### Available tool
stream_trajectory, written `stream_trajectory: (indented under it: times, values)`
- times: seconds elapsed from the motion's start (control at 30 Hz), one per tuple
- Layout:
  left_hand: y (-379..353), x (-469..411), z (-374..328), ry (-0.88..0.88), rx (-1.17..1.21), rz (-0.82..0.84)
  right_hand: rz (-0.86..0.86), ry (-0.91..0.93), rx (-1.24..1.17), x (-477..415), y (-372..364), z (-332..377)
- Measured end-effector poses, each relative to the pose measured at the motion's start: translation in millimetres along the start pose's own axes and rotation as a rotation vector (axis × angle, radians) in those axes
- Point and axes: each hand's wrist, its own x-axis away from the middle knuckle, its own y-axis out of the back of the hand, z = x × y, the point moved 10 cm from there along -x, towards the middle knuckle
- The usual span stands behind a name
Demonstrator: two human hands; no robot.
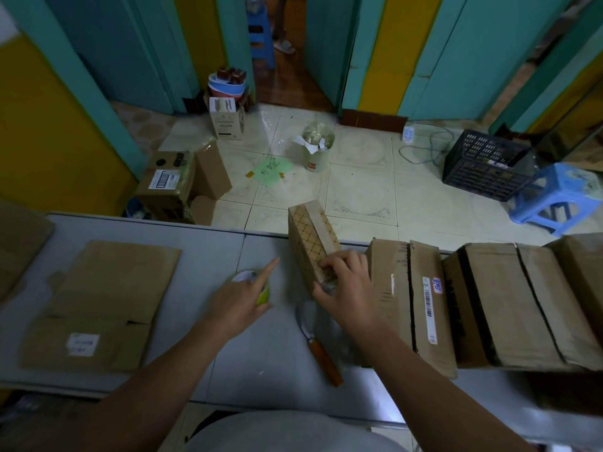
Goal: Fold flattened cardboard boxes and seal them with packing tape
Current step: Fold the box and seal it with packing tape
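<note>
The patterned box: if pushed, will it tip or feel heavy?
The patterned box is long and narrow, so it would probably tip easily. It looks like cardboard, likely light and stiff. The right hand grips its near end, seemingly steadying it.

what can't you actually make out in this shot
All in the head view:
- tape roll: mostly covered by the left hand; loose end unseen.
- patterned box: near end hidden under the right hand; sealed or not, cannot tell.
- knife: blade dim, partly behind the right wrist.
- label on the flattened cardboard: too small to read.
- bundled cardboard: cut off by the right edge.
</note>
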Motion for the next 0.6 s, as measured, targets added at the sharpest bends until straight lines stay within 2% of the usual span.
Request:
stream_trajectory:
  times: [0.17, 0.27, 0.37, 0.5, 0.6]
  values:
    - [-20, 12, 10, 0.090, 0.100, -0.015, 0.067, 0.041, -0.070, 1, 1, -3]
    - [-19, 16, 13, 0.132, 0.247, -0.026, 0.132, 0.046, -0.095, 2, 4, -7]
    - [-5, 16, 23, 0.207, 0.395, -0.104, 0.176, 0.051, -0.110, 2, 8, -9]
    - [36, 5, 0, 0.082, 0.509, -0.282, 0.254, 0.065, -0.111, 3, 4, -6]
    - [57, -12, -41, -0.006, 0.665, -0.268, 0.278, 0.073, -0.149, 1, 2, -2]
